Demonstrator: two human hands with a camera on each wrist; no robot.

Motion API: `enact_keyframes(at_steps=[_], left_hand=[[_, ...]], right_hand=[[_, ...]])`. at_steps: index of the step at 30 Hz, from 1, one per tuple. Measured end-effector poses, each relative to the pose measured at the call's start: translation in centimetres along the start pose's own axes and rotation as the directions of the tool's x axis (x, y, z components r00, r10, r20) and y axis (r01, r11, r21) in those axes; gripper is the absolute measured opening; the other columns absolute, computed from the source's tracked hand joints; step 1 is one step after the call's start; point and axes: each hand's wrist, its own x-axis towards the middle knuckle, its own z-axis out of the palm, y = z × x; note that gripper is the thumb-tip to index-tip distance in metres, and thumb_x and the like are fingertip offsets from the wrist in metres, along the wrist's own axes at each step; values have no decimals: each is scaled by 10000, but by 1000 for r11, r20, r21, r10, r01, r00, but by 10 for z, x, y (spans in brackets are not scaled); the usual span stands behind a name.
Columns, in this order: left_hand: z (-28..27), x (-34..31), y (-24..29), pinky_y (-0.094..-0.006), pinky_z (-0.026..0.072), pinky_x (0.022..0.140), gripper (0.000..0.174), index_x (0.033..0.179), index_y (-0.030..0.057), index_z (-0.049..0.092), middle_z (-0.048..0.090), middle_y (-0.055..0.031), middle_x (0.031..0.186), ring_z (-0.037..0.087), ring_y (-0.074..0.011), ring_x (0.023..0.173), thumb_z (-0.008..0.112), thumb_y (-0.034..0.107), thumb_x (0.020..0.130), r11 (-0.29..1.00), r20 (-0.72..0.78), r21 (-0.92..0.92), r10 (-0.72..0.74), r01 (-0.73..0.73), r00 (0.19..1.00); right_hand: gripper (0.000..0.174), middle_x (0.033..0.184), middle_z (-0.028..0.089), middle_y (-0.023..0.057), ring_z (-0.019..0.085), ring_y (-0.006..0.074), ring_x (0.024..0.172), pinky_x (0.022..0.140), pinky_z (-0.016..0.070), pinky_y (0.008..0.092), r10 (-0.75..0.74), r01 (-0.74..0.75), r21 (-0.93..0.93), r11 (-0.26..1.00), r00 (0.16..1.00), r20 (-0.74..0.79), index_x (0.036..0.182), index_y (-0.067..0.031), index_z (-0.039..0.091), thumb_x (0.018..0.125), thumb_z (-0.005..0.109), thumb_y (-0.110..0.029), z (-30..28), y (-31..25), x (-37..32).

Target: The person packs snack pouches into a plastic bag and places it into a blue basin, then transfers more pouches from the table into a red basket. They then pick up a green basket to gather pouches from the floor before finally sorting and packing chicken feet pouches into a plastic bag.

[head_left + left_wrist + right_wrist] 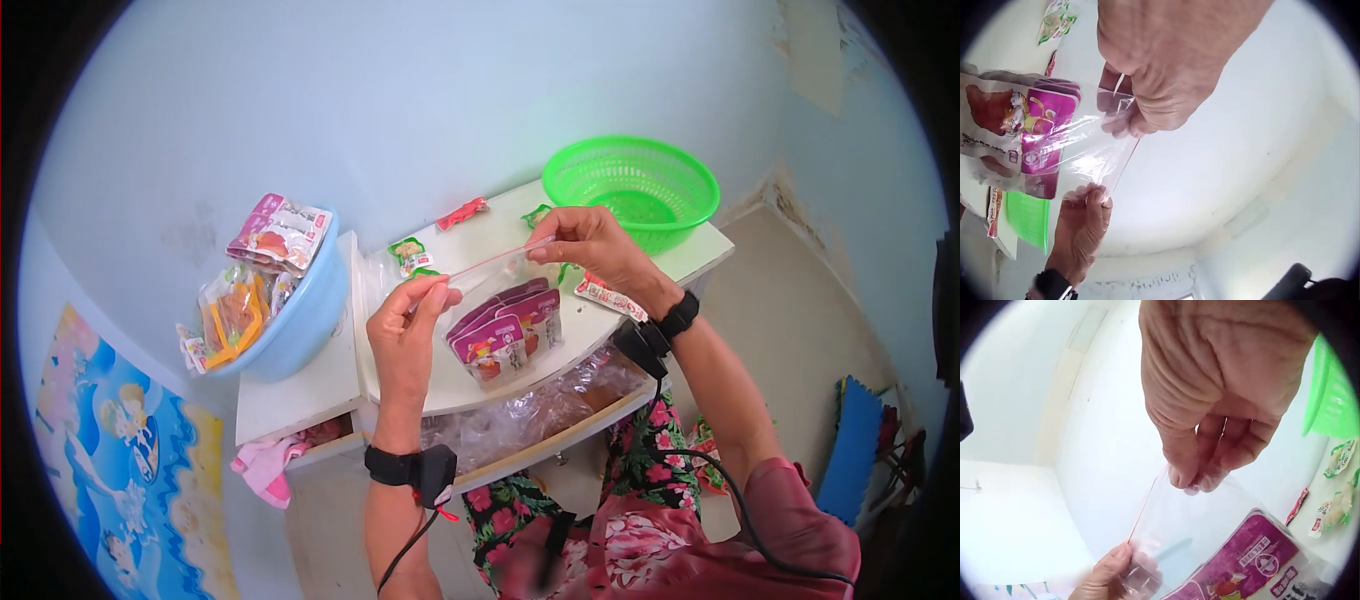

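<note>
A clear zip bag [505, 300] with a red seal strip hangs above the white table [470, 390], holding several purple snack packets [510, 330]. My left hand [408, 325] pinches the left end of the strip. My right hand [590, 245] pinches the right end, so the strip is stretched tight between them. In the left wrist view the left hand [1147, 81] grips the bag's [1079, 150] top corner, with a purple packet [1035, 137] inside. The right wrist view shows the right hand [1210, 425] pinching the bag [1191, 537] from above.
A green basket [632, 188] stands at the table's back right. A blue bowl [300, 320] full of snack packets sits at the left. Loose small packets [412, 255] lie on the tabletop. Crumpled clear plastic [540, 400] fills the shelf below. A pink cloth [262, 465] hangs at lower left.
</note>
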Motion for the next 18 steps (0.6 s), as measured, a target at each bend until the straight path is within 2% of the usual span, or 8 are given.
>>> enact_keyframes(at_steps=[4,7,10,13,16,18], left_hand=[[5,5,3,-293,521,863,195,1106,-3,708,742,-104,1009,689,-149,925,702,94,937,993,25,95,66,-68,998],[9,8,24,-292,516,874,226,1101,5,715,725,-98,1027,675,-158,963,732,74,886,923,128,346,130,-167,983],[5,20,29,-291,511,873,253,1094,11,723,705,-80,985,656,-156,960,745,66,848,831,238,501,134,-240,962],[-2,31,23,-301,511,867,245,1070,4,726,687,-71,1005,645,-161,910,753,65,834,888,266,419,79,-189,961],[-4,34,23,-300,511,853,252,1070,10,725,671,-62,1012,637,-157,904,757,62,826,896,278,427,-4,-120,961],[0,35,32,-311,504,850,253,1059,14,726,662,-59,998,627,-173,924,768,79,818,863,304,484,-12,-144,952]], right_hand=[[73,900,695,5,634,65,842,764,495,233,1,-1,4,1000,999,-49,932,-25,700,895,756,-53,-4,4,-1],[70,901,691,4,633,69,842,772,492,231,0,0,-1,1000,999,-50,935,-26,696,892,750,-35,-5,2,0],[71,904,695,7,635,74,846,784,488,228,-1,2,20,1000,999,-38,941,-30,697,892,748,-34,-4,-2,0],[73,905,699,10,636,79,851,796,487,234,34,-33,58,998,999,-28,944,-33,699,891,749,-40,-7,-7,-3],[74,905,702,11,637,82,854,805,489,242,60,-59,112,992,998,-11,943,-36,700,887,749,-43,-11,-10,-5],[73,902,702,10,637,82,855,809,490,245,87,-87,132,987,996,11,938,-38,699,885,749,-41,-13,-11,-5]])
